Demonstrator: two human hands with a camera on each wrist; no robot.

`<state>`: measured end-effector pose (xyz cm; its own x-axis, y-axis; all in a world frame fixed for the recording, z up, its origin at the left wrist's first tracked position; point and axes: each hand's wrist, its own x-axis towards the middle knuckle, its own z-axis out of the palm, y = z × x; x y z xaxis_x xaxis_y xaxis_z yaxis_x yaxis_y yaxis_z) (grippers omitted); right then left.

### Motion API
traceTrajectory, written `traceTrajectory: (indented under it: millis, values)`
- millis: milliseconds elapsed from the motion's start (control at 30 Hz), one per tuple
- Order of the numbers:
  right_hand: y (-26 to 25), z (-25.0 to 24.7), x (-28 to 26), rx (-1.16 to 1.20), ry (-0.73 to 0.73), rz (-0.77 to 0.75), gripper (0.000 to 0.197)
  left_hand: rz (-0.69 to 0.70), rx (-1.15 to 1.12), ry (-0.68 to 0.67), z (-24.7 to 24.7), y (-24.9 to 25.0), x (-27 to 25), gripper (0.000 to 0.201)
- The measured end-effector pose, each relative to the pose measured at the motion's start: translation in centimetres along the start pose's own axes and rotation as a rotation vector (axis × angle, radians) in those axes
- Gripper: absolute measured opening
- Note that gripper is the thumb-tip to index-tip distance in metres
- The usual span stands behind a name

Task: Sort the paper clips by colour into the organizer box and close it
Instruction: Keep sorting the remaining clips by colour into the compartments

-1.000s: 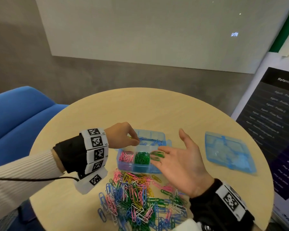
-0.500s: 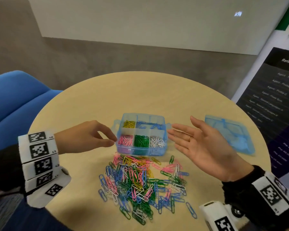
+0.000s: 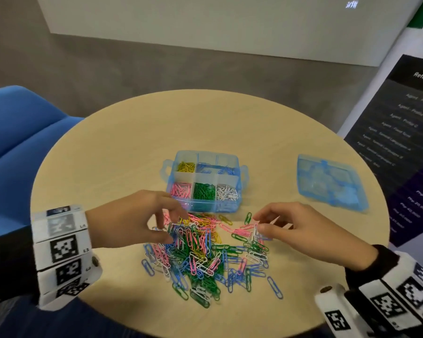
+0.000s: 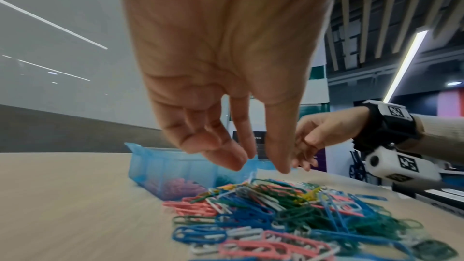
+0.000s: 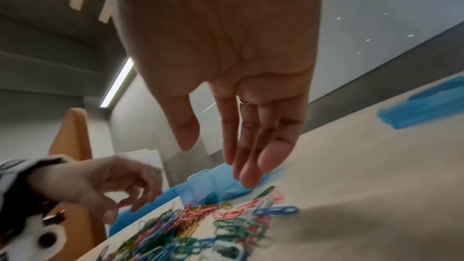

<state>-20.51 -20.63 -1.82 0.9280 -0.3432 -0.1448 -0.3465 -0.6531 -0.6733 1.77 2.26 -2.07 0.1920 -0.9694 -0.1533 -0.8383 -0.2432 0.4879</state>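
Note:
An open blue organizer box [image 3: 239, 189] [image 4: 160, 168] [image 5: 200, 188] stands mid-table, with yellow and blue clips in its far cells and pink, green and white in its near cells. In front of it lies a mixed pile of paper clips [image 3: 205, 252] [image 4: 276, 215] [image 5: 200, 229]. My left hand [image 3: 177, 228] [image 4: 258, 166] hovers over the pile's left top, fingers hanging loosely, holding nothing. My right hand [image 3: 258, 222] [image 5: 216, 164] reaches the pile's right edge with straight fingers and no clip seen in it. The loose blue lid [image 3: 330, 182] [image 5: 422, 110] lies to the right.
The round wooden table [image 3: 132, 142] has bare surface behind and left of the box. A blue chair [image 3: 22, 132] stands at the left. A dark poster board [image 3: 401, 142] stands at the right edge.
Both hands have moved from beside the box toward me and down onto the clip pile. The right hand has turned from palm-up to fingers down.

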Motion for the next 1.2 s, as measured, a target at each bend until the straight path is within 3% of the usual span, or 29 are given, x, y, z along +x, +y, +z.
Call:
traceTrajectory:
  millis: [233,400,567,900,1000,1133,1200]
  values:
    - [-2.1,1.5,1.2,-0.125,-0.063,-0.077,0.026,0.177,0.321,-0.176,1.2,1.1,2.6,0.064]
    - [-2.2,2.0,0.7,-0.034,-0.061,-0.087,0.027,0.134,0.399,-0.262,1.3,0.9,3.8,0.058]
    - [-1.2,2.4,0.4,0.033,-0.055,-0.077,0.018,0.166,0.405,-0.179,1.8,1.2,4.5,0.038]
    - [-0.7,2.8,0.0,0.343,-0.081,0.001,0.015,0.175,0.243,-0.108,1.1,1.4,5.3,0.029]
    - [-1.5,2.9,0.0,0.503,-0.065,0.073,0.026,0.171,0.184,-0.030,0.2,1.6,5.0,0.028]
    - [-2.5,3.8,0.5,0.882,-0.105,0.272,0.061,0.222,0.105,0.087,-0.7,2.6,4.7,0.025]
    - [-3.0,4.6,0.9,1.074,-0.144,0.352,0.064,0.255,0.089,0.120,-0.8,3.4,4.6,0.023]
